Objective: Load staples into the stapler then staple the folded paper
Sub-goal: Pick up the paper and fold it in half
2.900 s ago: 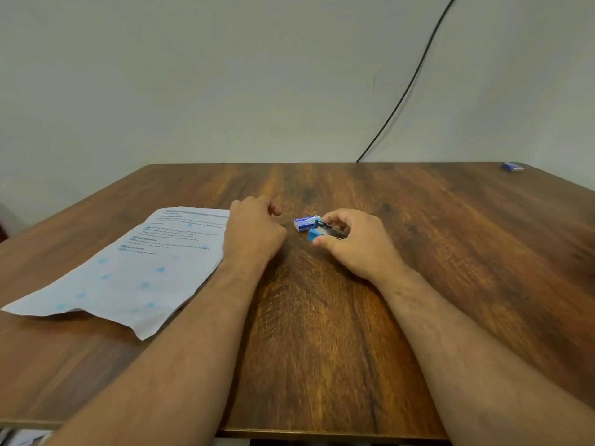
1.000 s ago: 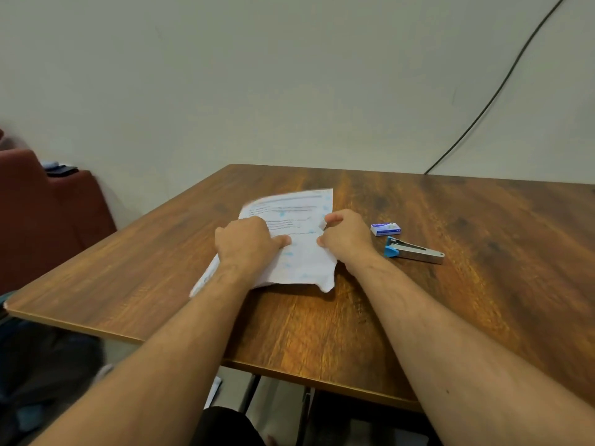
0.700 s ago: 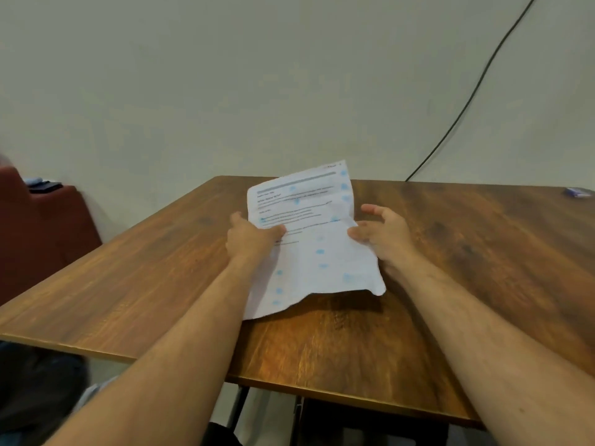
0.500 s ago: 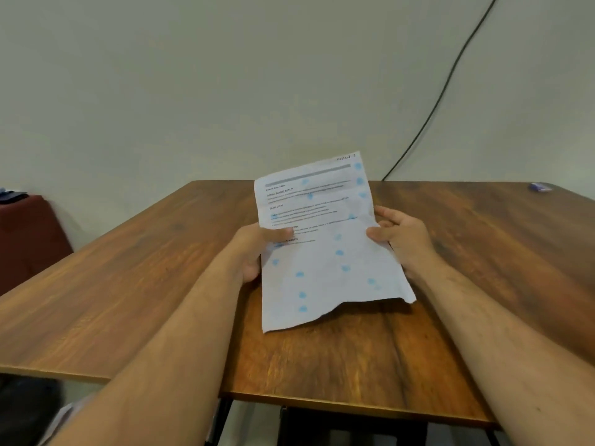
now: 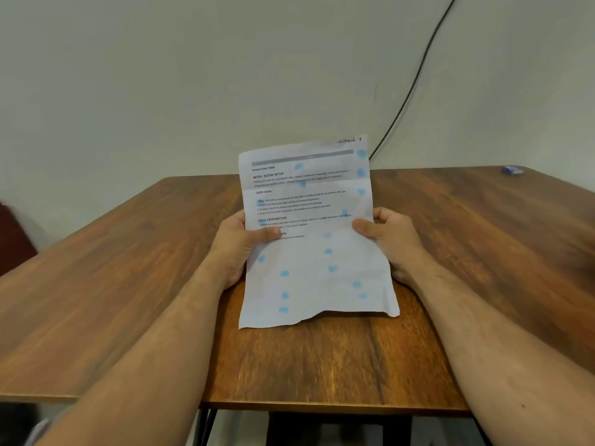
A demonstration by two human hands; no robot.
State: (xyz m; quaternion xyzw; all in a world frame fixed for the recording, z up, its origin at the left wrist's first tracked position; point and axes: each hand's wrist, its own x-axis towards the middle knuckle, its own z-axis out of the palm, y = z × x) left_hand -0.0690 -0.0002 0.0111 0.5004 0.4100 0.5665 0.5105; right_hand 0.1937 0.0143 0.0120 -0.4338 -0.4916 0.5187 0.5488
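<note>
A white printed sheet of paper (image 5: 315, 252) with blue spots stands nearly upright above the wooden table (image 5: 128, 284), unfolded, its bottom edge near the tabletop. My left hand (image 5: 238, 243) grips its left edge with the thumb across the front. My right hand (image 5: 389, 239) grips the right edge the same way. The stapler and the nearby staple box are hidden behind the sheet or out of sight.
A small blue box (image 5: 513, 169) lies at the far right corner of the table. A black cable (image 5: 415, 75) runs down the pale wall behind. A dark red seat (image 5: 13, 239) shows at the left edge.
Both hands picked the sheet off the table and raised it upright in front of me. The view swung back right, and the sheet now hides the stapler's spot.
</note>
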